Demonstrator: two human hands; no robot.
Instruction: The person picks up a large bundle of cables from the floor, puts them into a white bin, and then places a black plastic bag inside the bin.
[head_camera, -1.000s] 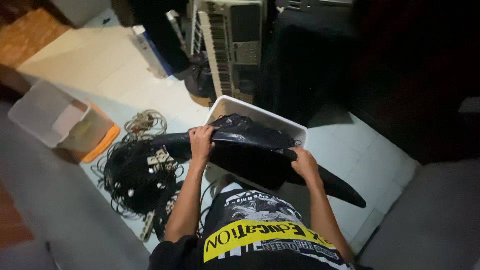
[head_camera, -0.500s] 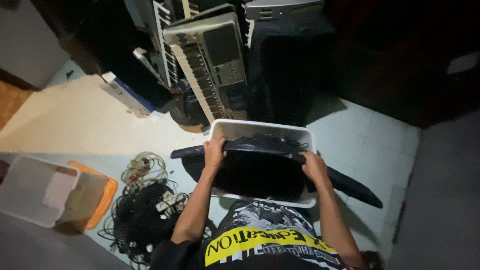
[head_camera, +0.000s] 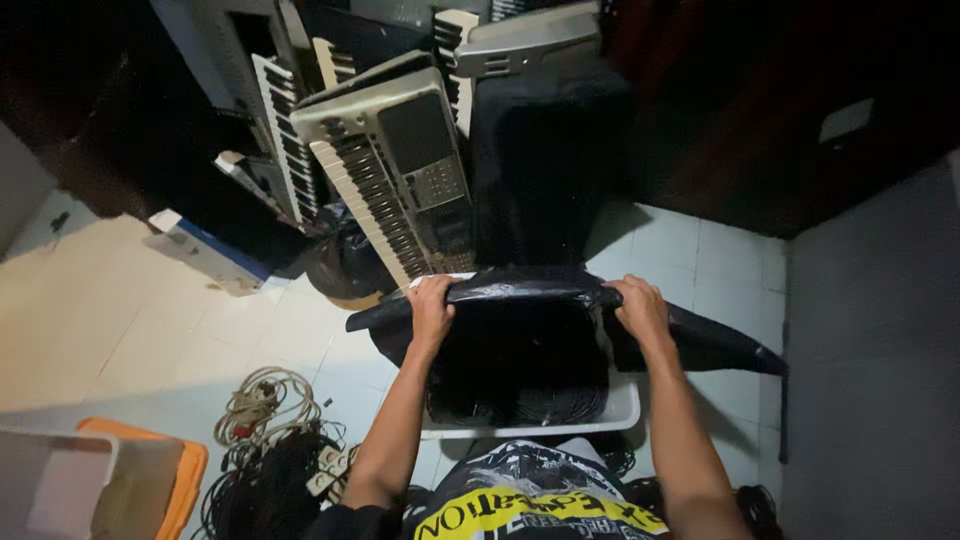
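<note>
Head view: a keyboard (head_camera: 385, 165) leans among others against the dark back wall, just behind a white bin (head_camera: 560, 422) on the tiled floor (head_camera: 130, 330). A black plastic bag (head_camera: 530, 350) lines the bin. The left hand (head_camera: 432, 308) and right hand (head_camera: 640, 305) are closed around the bag's far edge. Cables (head_camera: 270, 440) lie tangled to the left.

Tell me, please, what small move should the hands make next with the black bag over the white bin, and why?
Probably pull the black bag down over the far rim of the white bin. The left hand and right hand each pinch its edge there, while the near rim shows bare white, so the bag is not yet seated.
</note>
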